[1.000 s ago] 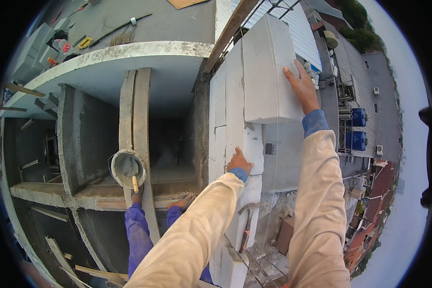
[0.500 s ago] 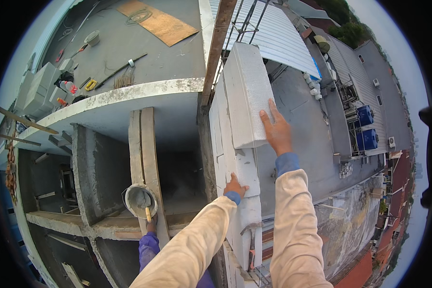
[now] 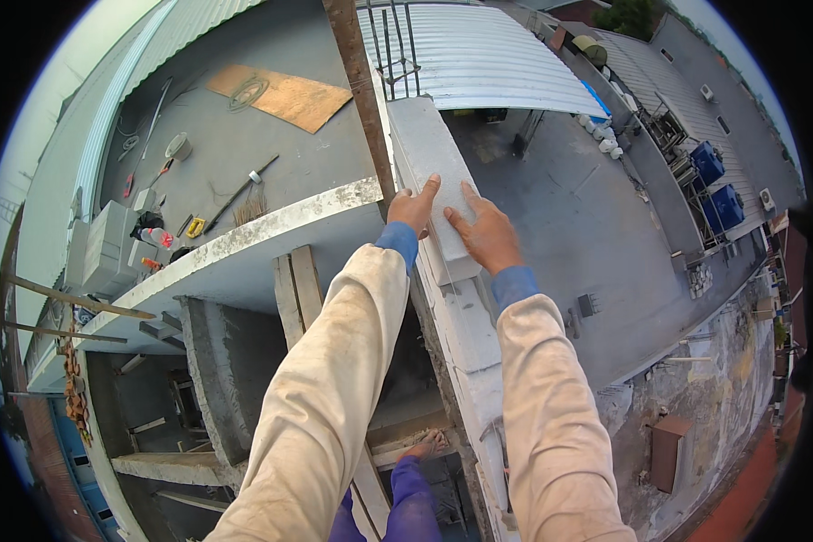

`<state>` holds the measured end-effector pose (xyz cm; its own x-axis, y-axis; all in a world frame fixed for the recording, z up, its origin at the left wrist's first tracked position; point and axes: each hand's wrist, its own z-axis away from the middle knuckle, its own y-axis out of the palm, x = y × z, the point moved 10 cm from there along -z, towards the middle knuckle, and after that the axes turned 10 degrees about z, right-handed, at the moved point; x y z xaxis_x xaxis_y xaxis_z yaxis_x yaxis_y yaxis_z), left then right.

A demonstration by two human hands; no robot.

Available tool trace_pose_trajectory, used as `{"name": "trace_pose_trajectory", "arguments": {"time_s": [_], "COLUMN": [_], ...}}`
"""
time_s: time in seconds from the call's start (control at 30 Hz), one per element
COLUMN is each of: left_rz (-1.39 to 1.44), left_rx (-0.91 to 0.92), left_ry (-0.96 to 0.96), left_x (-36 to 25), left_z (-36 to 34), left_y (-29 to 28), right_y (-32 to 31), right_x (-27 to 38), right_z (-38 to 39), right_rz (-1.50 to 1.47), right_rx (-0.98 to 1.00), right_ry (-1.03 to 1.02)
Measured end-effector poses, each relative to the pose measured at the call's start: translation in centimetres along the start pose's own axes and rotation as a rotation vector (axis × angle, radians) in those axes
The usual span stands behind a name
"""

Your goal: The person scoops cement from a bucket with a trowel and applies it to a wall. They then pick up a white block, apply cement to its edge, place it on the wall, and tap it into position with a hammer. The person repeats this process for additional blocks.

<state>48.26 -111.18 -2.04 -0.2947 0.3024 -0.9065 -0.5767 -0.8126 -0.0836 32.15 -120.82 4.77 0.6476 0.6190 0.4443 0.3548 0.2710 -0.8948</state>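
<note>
Basically, L hand [image 3: 410,211] & R hand [image 3: 490,237] touch block [image 3: 427,140], both part-hidden, can't tell if clamped; contents of bucket [image 3: 179,147] unclear

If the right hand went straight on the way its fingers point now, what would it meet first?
The pale block, which the right hand appears to touch. Following its top, the next thing looks like the upright steel bars at the far end, though depth is unclear.
</note>
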Motion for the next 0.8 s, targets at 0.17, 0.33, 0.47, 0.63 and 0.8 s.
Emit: {"name": "trace_pose_trajectory", "arguments": {"time_s": [0.17,0.33,0.47,0.63,0.8], "left_rz": [-0.066,-0.019,0.008,0.012,-0.053], "left_rx": [0.025,0.033,0.044,0.079,0.109], "left_ry": [0.001,-0.073,-0.122,-0.155,-0.212], "left_x": [-1.4,-0.5,0.0,-0.2,-0.6], "left_z": [-0.4,-1.3,-2.3,-2.9,-2.4], "left_y": [0.9,1.2,1.4,1.9,2.5], "right_y": [0.8,-1.2,-6.2,-3.2,1.0], "right_x": [-0.3,-0.1,-6.6,-15.5,-16.6], "right_z": [-0.4,1.2,12.0,34.8,46.8], "right_rz": [0.011,-0.124,-0.226,0.22,0.295], "right_rx": [0.083,-0.02,-0.2,0.507,0.903], "right_ry": [0.036,-0.012,0.222,0.598,0.74]}}
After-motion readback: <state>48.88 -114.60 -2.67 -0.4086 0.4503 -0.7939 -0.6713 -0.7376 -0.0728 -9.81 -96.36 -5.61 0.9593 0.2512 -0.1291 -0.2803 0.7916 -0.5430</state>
